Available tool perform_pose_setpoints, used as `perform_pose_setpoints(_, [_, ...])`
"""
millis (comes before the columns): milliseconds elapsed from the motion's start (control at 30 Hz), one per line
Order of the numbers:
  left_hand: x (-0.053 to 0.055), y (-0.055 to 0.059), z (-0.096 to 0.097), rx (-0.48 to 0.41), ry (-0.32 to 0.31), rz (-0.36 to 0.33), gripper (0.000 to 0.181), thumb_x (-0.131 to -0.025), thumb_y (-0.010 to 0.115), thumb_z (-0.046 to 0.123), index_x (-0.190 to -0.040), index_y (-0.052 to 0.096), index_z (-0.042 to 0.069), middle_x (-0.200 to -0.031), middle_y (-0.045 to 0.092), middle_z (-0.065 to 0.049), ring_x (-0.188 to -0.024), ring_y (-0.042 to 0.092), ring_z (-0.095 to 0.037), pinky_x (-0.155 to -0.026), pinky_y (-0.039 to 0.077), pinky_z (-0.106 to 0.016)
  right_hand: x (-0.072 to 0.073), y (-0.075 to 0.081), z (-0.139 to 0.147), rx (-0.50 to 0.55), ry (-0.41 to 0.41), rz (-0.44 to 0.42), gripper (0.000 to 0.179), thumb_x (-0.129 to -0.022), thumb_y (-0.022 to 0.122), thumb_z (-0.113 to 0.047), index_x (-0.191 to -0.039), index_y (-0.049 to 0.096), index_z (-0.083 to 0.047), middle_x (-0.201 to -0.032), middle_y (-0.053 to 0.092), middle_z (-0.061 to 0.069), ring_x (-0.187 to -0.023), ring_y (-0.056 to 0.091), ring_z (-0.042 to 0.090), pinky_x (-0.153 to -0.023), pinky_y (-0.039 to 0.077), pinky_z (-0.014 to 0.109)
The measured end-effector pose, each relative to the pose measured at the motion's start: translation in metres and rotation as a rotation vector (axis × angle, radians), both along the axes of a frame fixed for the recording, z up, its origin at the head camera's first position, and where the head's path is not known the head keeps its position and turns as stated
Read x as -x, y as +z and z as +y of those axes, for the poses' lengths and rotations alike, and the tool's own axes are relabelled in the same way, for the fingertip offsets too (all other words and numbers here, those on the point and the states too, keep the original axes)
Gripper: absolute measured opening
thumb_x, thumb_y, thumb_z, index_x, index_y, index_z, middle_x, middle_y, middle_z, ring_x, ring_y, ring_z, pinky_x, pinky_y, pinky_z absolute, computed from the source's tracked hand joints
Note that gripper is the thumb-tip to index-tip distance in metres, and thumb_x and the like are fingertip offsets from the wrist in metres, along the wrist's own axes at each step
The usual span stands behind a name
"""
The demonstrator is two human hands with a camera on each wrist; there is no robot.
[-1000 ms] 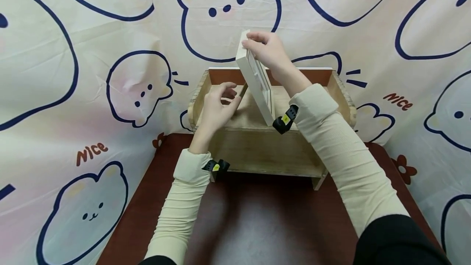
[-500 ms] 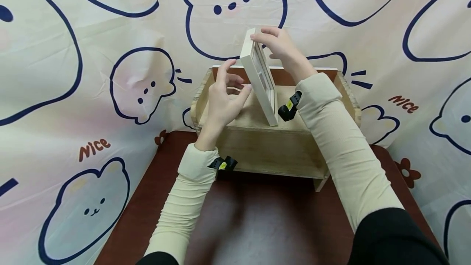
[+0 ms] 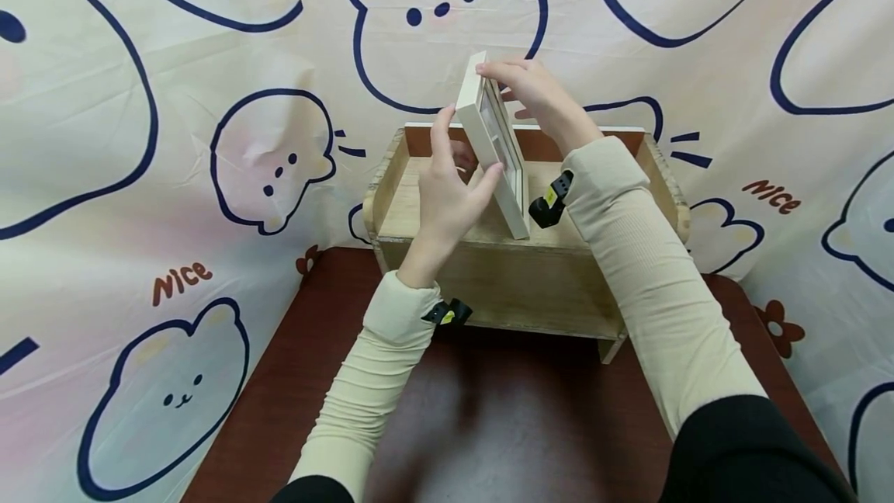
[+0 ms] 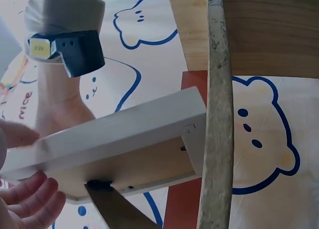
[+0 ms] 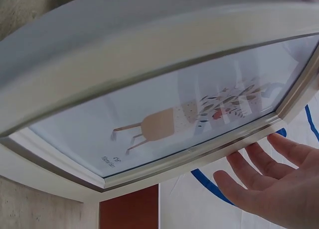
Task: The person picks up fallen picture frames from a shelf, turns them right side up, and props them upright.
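Observation:
A white picture frame (image 3: 482, 126) stands tilted on the upper level of a small wooden shelf (image 3: 517, 286), its narrow side towards me. My right hand (image 3: 543, 99) holds its top, thumb at the near upper corner and fingers along the far edge. Around the near side is my left hand (image 3: 450, 196), its thumb in front and its fingers behind the frame. In the left wrist view a stand leg (image 4: 122, 209) swings out from the frame's backing. Behind the glass, the right wrist view shows an animal print (image 5: 159, 124) with leaves.
The shelf has raised side panels (image 3: 386, 185) and a reddish-brown back strip (image 3: 615, 144). It stands on a dark red-brown table (image 3: 489, 425) close to a hanging cloth (image 3: 174, 60) printed with cartoon bears. Black straps with small cameras (image 3: 552, 200) sit on both wrists.
My left hand has left the stand leg behind the frame, risen and moved right onto the near side. The right hand stays at the top, its fingers shifted over the far edge.

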State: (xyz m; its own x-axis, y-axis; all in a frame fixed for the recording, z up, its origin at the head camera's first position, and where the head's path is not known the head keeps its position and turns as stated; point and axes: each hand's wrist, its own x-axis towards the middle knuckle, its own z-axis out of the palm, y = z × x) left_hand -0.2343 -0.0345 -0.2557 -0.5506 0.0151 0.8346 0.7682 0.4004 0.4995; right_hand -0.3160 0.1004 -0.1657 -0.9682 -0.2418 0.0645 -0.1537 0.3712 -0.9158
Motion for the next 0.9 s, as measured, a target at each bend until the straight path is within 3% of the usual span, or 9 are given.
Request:
perform_pose_setpoints(100, [0.0006, -0.0007, 0.0022, -0.002, 0.031, 0.011, 0.07, -0.077, 0.068, 0.005, -0.133, 0.027, 0.0, -0.076, 0.057, -0.012, -0.065, 0.054, -0.017, -0.055, 0.047, -0.032, 0.0001, -0.0005, -0.0004, 0.001, -0.002, -0.007, 0.051, -0.089, 0.049, -0.046, -0.129, 0.05, -0.016, -0.129, 0.043, 0.001, -0.117, 0.039, 0.02, -0.099, 0.029, 0.044])
perform_pose_setpoints(333, [0.0003, 0.0001, 0.0057, -0.016, 0.037, -0.013, 0.068, -0.077, 0.067, 0.004, -0.133, 0.028, 0.001, -0.075, 0.056, -0.012, -0.065, 0.056, -0.024, -0.056, 0.048, -0.037, -0.0003, -0.002, -0.0011, 0.002, -0.031, -0.023, 0.051, -0.088, 0.049, -0.048, -0.131, 0.049, -0.019, -0.126, 0.045, 0.002, -0.117, 0.04, 0.02, -0.098, 0.03, 0.044])
perform_pose_setpoints(900, [0.0062, 0.0001, 0.0037, -0.012, 0.025, -0.042, 0.07, -0.074, 0.063, 0.004, -0.135, 0.027, 0.0, -0.074, 0.056, -0.011, -0.063, 0.055, -0.019, -0.054, 0.049, -0.027, -0.0039, -0.0026, 0.0025, -0.03, -0.146, -0.008, 0.057, -0.087, 0.049, -0.05, -0.135, 0.044, -0.02, -0.132, 0.042, -0.001, -0.117, 0.036, 0.018, -0.098, 0.03, 0.048])
